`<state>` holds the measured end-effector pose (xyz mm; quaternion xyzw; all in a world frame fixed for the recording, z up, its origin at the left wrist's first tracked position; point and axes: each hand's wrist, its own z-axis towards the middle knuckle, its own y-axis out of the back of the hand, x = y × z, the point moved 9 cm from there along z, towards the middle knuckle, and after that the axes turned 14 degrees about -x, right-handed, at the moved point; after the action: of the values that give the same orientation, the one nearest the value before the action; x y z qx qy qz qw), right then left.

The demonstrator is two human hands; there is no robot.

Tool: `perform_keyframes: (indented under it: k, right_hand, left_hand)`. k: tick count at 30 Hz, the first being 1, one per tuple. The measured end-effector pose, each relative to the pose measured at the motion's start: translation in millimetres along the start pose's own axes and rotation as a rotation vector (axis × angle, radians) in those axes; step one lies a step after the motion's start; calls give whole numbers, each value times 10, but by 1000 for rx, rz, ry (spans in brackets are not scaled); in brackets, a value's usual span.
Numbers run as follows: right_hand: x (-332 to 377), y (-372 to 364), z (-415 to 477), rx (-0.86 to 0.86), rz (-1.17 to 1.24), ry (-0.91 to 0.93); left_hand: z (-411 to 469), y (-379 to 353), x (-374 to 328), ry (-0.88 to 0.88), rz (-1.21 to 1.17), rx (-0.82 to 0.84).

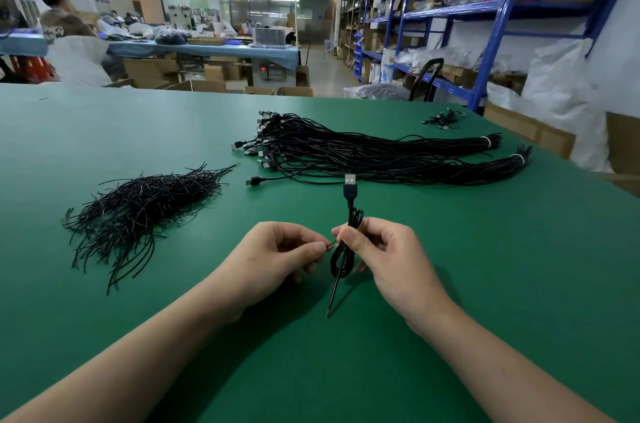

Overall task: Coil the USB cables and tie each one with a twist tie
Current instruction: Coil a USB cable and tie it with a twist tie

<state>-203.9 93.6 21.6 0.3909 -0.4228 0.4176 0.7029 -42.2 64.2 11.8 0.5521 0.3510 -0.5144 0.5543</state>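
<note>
The right hand (pixel 388 259) grips one coiled cable (pixel 341 261) above the table (pixel 502 284); the left hand (pixel 277 249) pinches a twist tie (pixel 331 243) at its waist. Tying looks under way. A large cable bundle (pixel 363 152) waits uncoiled.

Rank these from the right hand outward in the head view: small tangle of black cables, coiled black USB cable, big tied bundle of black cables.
1. Coiled cable, gripped by the right hand.
2. Big tied bundle, straight ahead.
3. Small tangle, far right corner.
</note>
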Motion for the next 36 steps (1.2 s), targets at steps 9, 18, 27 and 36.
perform_keyframes:
  k: [9, 18, 27, 36]
  right_hand:
    - [63, -58, -46, 25, -75, 61]
    - [56, -74, -41, 54, -5, 53]
    - [49, -82, -47, 94, 124, -54]
    - [64, -150, -73, 175, 91, -53]
  left_hand:
    - [-51, -42, -80, -18, -171, 0]
    - [-89, -105, -171, -55, -209, 48]
    - [-86, -29, -232, -116, -160, 40]
    - [-29, 67, -207, -123, -171, -21]
